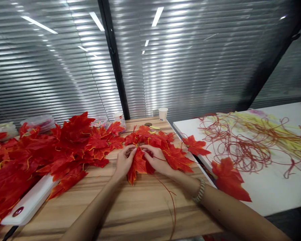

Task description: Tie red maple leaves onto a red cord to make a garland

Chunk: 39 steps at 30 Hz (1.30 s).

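Both hands meet over the wooden table at the stem end of a red artificial maple leaf (138, 164). My left hand (124, 160) is closed, its thumb and fingers pinching near the leaf's top. From the other side my right hand (156, 159), with a beaded bracelet on the wrist, is closed in a pinch at the same spot. A thin red cord (174, 204) trails from below the right hand toward the table's front edge. More red leaves (177, 157) lie just behind and to the right of the hands. The exact point between the fingertips is too small to make out.
A large heap of red leaves (65, 140) covers the left side, partly over a white power strip (32, 201). Paper cups (163, 114) stand at the back. Tangled red cord (245, 147) and a loose leaf (229, 179) lie on the white table (268, 197) at right.
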Each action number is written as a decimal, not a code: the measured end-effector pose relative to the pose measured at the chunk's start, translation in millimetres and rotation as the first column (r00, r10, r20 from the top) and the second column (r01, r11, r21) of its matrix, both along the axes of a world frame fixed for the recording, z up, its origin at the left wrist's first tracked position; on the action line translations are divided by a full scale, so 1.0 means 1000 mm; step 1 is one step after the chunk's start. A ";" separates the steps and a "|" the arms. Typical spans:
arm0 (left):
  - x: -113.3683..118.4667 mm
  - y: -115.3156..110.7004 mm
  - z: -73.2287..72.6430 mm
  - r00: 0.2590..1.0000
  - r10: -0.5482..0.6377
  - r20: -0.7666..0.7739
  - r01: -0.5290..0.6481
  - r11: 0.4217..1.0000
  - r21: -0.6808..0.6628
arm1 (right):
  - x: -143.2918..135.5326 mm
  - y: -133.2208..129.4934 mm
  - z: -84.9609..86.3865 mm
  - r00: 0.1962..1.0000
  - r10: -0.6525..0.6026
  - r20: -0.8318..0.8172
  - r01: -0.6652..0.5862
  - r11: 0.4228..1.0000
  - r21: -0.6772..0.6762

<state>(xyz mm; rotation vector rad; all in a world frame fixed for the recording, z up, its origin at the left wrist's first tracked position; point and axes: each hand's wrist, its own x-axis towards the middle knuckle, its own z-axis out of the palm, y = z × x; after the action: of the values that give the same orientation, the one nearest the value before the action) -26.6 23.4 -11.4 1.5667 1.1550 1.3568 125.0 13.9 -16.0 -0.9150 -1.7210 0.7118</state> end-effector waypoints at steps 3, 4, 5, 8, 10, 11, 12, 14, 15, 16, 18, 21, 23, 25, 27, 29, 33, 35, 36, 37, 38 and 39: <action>0.000 0.000 -0.001 1.000 -0.005 -0.008 0.005 1.000 -0.002 | 0.000 0.000 -0.001 1.000 0.001 0.010 -0.001 1.000 0.001; 0.000 0.000 -0.001 1.000 -0.008 -0.010 0.008 1.000 -0.003 | 0.000 0.000 -0.001 1.000 -0.001 0.014 0.001 1.000 0.002; 0.000 0.000 -0.001 1.000 -0.009 -0.012 0.009 1.000 -0.003 | 0.000 0.000 -0.001 1.000 -0.002 0.016 0.002 1.000 0.002; 0.000 0.000 0.000 1.000 -0.006 -0.022 0.006 1.000 -0.006 | 0.000 0.000 0.000 1.000 0.003 0.016 -0.003 1.000 0.002; 0.000 0.000 0.001 0.999 -0.002 -0.032 0.002 1.000 -0.006 | 0.000 0.000 0.000 1.000 0.008 0.016 -0.008 1.000 0.002; 0.000 -0.001 0.001 0.999 -0.002 -0.037 0.002 1.000 -0.007 | 0.000 0.001 0.000 1.000 0.012 0.016 -0.013 1.000 0.002; 0.000 -0.001 0.002 0.999 -0.004 -0.042 0.004 1.000 -0.007 | 0.000 0.001 -0.001 1.000 0.018 0.015 -0.018 1.000 0.003; 0.000 -0.001 0.002 0.999 -0.009 -0.046 0.008 1.000 -0.006 | 0.000 0.001 -0.001 0.999 0.031 0.014 -0.031 0.999 0.008; 0.000 -0.001 0.002 0.999 -0.011 -0.049 0.011 1.000 -0.005 | 0.000 0.001 -0.002 0.999 0.033 0.016 -0.033 0.999 0.009; 0.000 -0.001 0.002 0.999 -0.012 -0.050 0.012 1.000 -0.003 | 0.000 0.001 -0.002 0.999 0.032 0.019 -0.032 0.999 0.010; 0.000 -0.001 0.002 0.999 -0.013 -0.053 0.013 1.000 0.002 | 0.000 0.001 -0.002 0.999 0.030 0.027 -0.030 0.999 0.012; 0.000 0.000 0.001 0.998 -0.017 -0.055 0.017 1.000 0.001 | 0.000 0.001 -0.002 0.999 0.029 0.036 -0.029 0.999 0.017; 0.000 0.000 0.000 0.998 -0.021 -0.060 0.021 1.000 0.000 | 0.000 0.001 -0.002 0.999 0.029 0.039 -0.030 0.999 0.019; -0.001 0.000 -0.001 0.997 -0.024 -0.068 0.025 1.000 0.000 | 0.000 0.001 -0.002 0.999 0.031 0.041 -0.032 0.999 0.023; -0.001 0.000 -0.001 0.997 -0.029 -0.074 0.030 1.000 0.002 | 0.000 0.001 -0.002 0.999 0.030 0.044 -0.031 0.999 0.027; -0.002 0.000 -0.001 0.996 -0.032 -0.087 0.032 0.999 0.007 | 0.000 0.002 -0.003 0.998 0.032 0.049 -0.033 0.999 0.024; -0.002 0.000 -0.001 0.993 -0.038 -0.115 0.039 0.999 0.009 | 0.000 0.002 -0.004 0.997 0.033 0.075 -0.034 0.999 0.018; -0.002 0.000 -0.001 0.992 -0.043 -0.118 0.043 0.999 0.001 | 0.000 0.002 -0.004 0.996 0.028 0.085 -0.030 0.999 0.021; -0.003 0.001 -0.001 0.992 -0.044 -0.117 0.044 0.999 -0.003 | -0.001 0.002 -0.004 0.996 0.030 0.088 -0.032 0.999 0.023; -0.003 0.001 -0.002 0.992 -0.044 -0.114 0.044 0.999 -0.004 | -0.001 0.001 -0.004 0.995 0.033 0.090 -0.035 0.999 0.024; -0.003 0.001 -0.002 0.993 -0.044 -0.110 0.044 0.999 -0.004 | -0.001 0.001 -0.003 0.995 0.039 0.091 -0.042 0.999 0.025; -0.003 0.001 -0.002 0.993 -0.046 -0.105 0.046 0.999 -0.002 | -0.001 0.001 -0.003 0.995 0.047 0.090 -0.049 0.998 0.027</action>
<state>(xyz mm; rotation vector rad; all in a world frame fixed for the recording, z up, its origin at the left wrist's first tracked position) -29.4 24.2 -13.4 1.6716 1.1745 1.2579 124.3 15.2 -19.2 -0.9002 -1.8333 0.6843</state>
